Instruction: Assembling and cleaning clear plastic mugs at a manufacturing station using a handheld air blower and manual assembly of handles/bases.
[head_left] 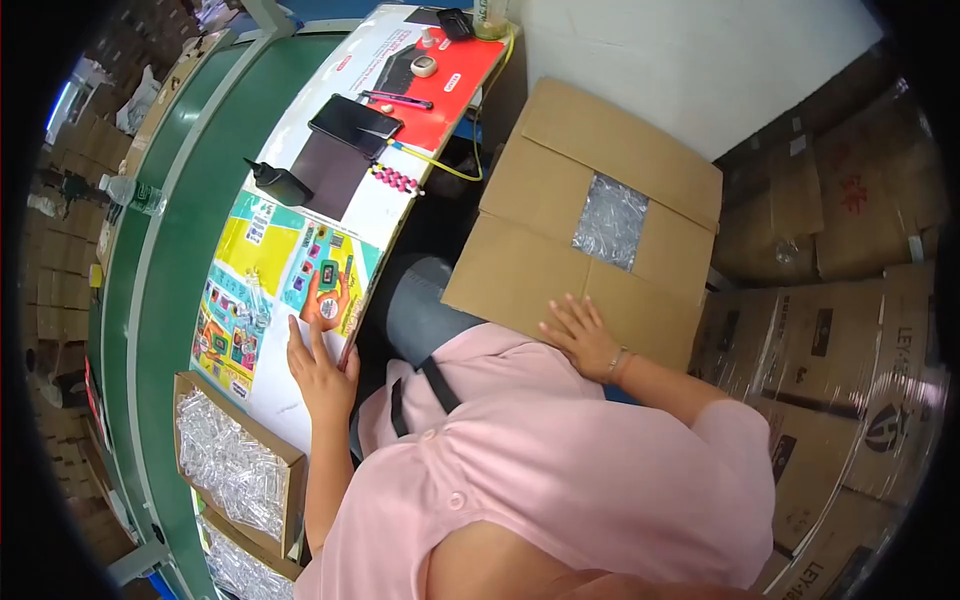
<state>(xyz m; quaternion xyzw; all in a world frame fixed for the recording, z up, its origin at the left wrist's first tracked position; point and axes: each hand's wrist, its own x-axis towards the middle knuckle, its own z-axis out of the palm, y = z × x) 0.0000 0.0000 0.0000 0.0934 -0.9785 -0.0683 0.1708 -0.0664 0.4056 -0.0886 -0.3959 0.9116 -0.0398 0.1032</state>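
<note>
My left hand (pixel 320 374) rests at the edge of the workbench, fingers stretched out over a white sheet (pixel 276 368) beside a colourful printed sheet (pixel 240 310). Flat on a large cardboard box (pixel 520 255) to my right lies my right hand (pixel 583 340), fingers spread. The box's flaps are folded in, and through a gap between them clear plastic pieces (pixel 610 222) show. Nearer me on the left, an open carton (pixel 292 500) holds many small clear plastic parts (pixel 225 455). Neither hand grips anything that I can see.
A phone (pixel 356 124), a black bottle (pixel 279 184), a pink-and-black beaded strap (pixel 395 179) and a yellow cable (pixel 440 166) lie farther up the bench. Beyond runs a green conveyor belt (pixel 195 215) with a metal rail. Wrapped cartons (pixel 820 350) are stacked at right.
</note>
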